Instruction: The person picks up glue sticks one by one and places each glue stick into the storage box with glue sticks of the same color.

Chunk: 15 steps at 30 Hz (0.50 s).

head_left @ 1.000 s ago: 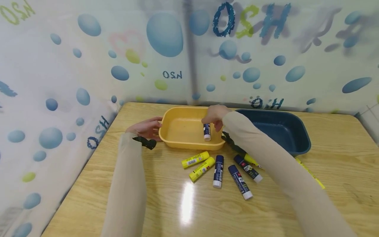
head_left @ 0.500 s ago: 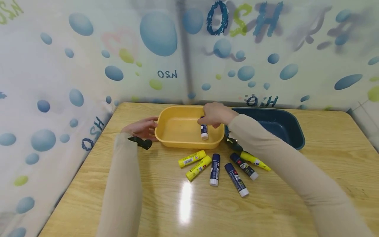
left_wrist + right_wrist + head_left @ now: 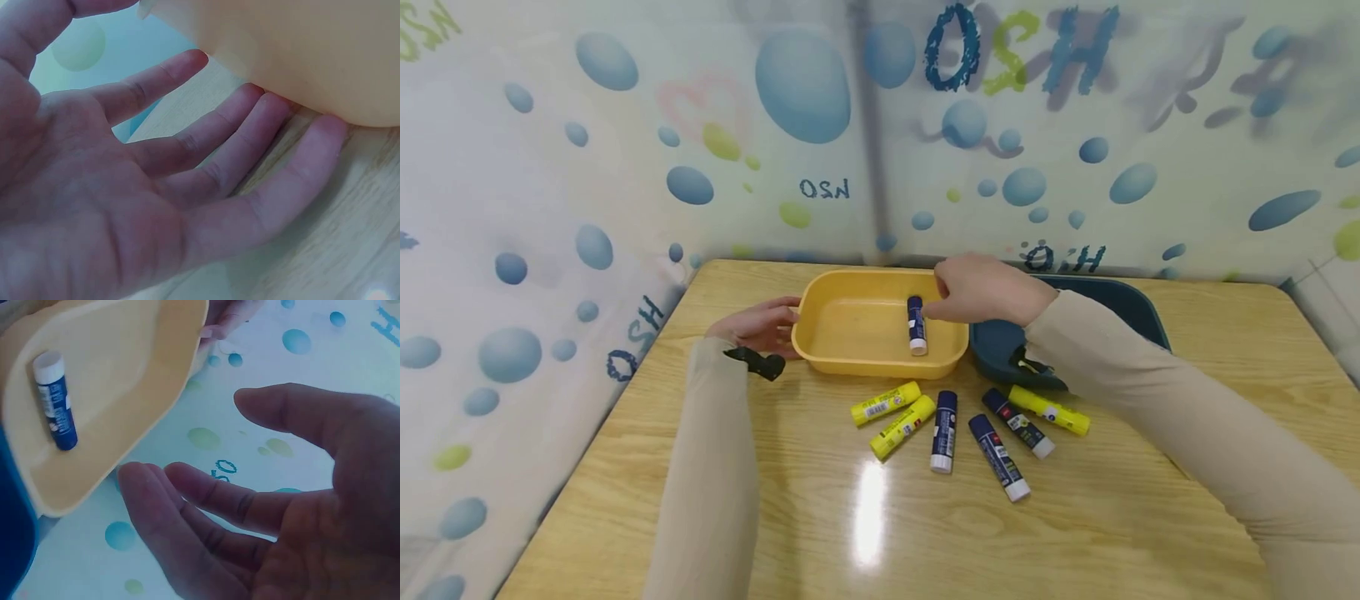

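Head: yellow tray (image 3: 850, 333) + blue tray (image 3: 1123, 296) sit side by side by the table's (image 3: 805, 517) far edge, prob. to leave room for loose sticks in front. L hand (image 3: 758, 327) is at yellow tray's left end, prob. steadying it. R hand (image 3: 988, 290) is over its right end. Navy stick (image 3: 916, 325) lies in yellow tray near the right end, white end toward table's near edge. On the table, near side of trays: navy sticks (image 3: 943, 432) x3, yellow sticks (image 3: 885, 404) x3. Visible totals: 2 trays, 7 sticks (4 navy, 3 yellow). R sleeve (image 3: 1187, 425) covers part of blue tray; can't tell if anything's under there.

L wrist: fingers spread, slightly bent, some tips at tray's lower side; nothing gripped. Reads as a light brace, not a hold.

R wrist: thumb well apart from loosely bent fingers, nothing between; gap prob. fits a stick. 1 stick visible, in yellow tray, apart from hand.
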Motion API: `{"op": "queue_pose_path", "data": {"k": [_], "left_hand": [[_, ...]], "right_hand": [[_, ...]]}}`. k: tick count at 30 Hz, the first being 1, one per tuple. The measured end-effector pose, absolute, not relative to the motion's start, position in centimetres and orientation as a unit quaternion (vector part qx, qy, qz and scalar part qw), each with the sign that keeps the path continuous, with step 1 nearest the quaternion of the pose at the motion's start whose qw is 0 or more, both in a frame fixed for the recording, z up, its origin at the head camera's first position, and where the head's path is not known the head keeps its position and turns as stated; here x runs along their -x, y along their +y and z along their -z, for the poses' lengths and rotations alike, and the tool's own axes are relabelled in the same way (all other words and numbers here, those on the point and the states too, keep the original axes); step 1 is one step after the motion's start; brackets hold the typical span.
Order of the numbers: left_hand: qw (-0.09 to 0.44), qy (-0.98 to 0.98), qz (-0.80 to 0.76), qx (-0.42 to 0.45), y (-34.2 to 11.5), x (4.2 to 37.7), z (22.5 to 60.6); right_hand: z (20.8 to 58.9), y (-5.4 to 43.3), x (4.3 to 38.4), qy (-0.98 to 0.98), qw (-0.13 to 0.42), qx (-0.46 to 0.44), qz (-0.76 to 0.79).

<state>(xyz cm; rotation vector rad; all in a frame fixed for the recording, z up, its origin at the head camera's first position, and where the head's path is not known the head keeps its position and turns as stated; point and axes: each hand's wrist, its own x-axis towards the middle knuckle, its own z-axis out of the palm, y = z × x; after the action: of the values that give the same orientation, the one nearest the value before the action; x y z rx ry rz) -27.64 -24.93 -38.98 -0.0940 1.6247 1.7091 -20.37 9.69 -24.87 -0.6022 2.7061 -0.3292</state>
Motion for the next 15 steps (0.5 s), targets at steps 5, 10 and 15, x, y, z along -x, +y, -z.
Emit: {"op": "queue_pose_path", "data": {"k": [5,10,15], "left_hand": [[0.379,0.633,-0.674,0.039,-24.7,27.6,39.2],[0.377,0.637,-0.671,0.027,-25.1,27.7,39.3],[0.378,0.62,-0.686,0.035,-25.2,27.7,39.3]], "right_hand": [[25.1,12.3,19.0,0.956,0.177,0.212,0.095],[25.7,15.5,18.2,0.959,0.178,0.202,0.091],[26.2,17.9,17.4,0.963,0.168,0.186,0.095]]}}
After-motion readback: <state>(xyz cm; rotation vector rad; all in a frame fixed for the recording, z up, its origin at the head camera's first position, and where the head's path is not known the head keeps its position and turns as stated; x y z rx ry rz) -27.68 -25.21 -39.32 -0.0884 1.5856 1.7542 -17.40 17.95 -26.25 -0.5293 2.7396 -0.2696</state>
